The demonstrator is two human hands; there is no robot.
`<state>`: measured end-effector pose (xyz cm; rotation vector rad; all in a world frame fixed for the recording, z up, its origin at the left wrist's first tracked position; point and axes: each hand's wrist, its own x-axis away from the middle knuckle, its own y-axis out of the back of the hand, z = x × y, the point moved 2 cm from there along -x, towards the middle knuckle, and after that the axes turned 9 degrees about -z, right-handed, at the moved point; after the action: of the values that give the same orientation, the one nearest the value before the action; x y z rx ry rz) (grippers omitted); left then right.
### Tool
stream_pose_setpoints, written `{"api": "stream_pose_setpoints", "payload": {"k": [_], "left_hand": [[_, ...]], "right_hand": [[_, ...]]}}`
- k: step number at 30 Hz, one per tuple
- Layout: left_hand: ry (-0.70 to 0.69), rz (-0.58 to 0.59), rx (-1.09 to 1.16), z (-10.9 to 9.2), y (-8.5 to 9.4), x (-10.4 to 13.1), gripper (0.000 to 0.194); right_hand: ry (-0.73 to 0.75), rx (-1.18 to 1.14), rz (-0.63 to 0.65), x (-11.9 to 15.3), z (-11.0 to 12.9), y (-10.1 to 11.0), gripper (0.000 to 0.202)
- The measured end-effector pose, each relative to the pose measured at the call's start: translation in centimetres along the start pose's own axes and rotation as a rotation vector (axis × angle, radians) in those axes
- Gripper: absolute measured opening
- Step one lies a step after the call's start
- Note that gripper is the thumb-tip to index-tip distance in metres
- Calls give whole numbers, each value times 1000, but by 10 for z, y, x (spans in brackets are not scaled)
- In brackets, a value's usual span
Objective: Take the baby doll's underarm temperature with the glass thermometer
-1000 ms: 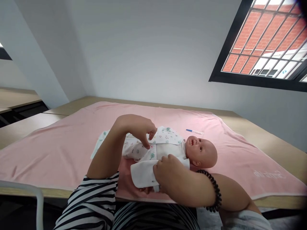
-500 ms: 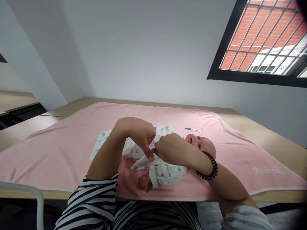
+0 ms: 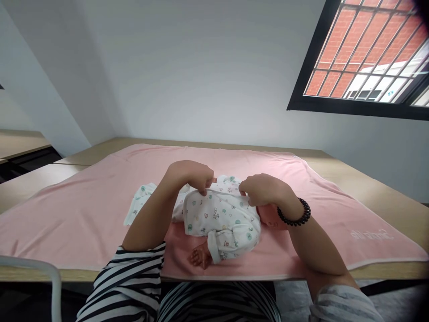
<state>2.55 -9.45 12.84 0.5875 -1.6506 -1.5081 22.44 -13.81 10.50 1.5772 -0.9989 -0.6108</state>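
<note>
A baby doll (image 3: 197,256) lies on its back, its head to the right and mostly behind my right wrist. It wears a white printed baby shirt (image 3: 217,212), whose front flap is spread over its chest. My left hand (image 3: 198,175) pinches the flap's far edge near the lower corner. Close to the neck, my right hand (image 3: 263,188) has its fingers curled on the same edge. Between the two hands the edge runs fairly straight. White printed cloth (image 3: 140,199) over the doll's legs shows past my left forearm.
A pink blanket (image 3: 94,210) lies beneath the doll on a pale wooden table (image 3: 365,188). Behind the table stands a white wall (image 3: 208,80) with a barred window (image 3: 365,58) at right. A light curved rail (image 3: 43,264) shows at lower left.
My hands have moved apart, the right one away from the left toward the doll's neck. The bunched shirt flap now lies spread across the chest. My right hand now covers the blue-and-white stick.
</note>
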Motion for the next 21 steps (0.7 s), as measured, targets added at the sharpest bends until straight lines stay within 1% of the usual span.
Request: {"api": "stream_pose_setpoints", "payload": {"k": [3,4,5,7,10,12,14,16,18,21], "left_hand": [[48,38,36,8,-2,-10,17],[28,37,52,10,-3,-15,18],[-19,20,75,11,-4,-21,19],[-191,-57,151,6,-7,-35,18],[-473,-224,341,-11,-15,-60,17],[-568,-290,471,-24,-25,-78,17],[-591,-254,541,-34,-38,-94,17],[-593,-177,582,-39,-51,-107,21],[-576,-129,610,-38,-61,-115,25],[-505,-143,599,-33,-69,-126,25]], "right_hand": [[-46,-22,-26,-2,-11,1,23],[-55,-44,-14,-3,-13,1,23],[-64,-63,7,-4,-15,1,23],[-83,-75,54,-6,-16,1,21],[-101,-56,74,-9,-14,1,15],[-106,-52,49,-10,-13,0,14],[-99,-58,24,-11,-12,-1,14],[-83,-67,8,-10,-13,-3,13],[-72,-63,-15,-9,-12,-5,13],[-84,-45,-60,-10,-8,-6,14]]}}
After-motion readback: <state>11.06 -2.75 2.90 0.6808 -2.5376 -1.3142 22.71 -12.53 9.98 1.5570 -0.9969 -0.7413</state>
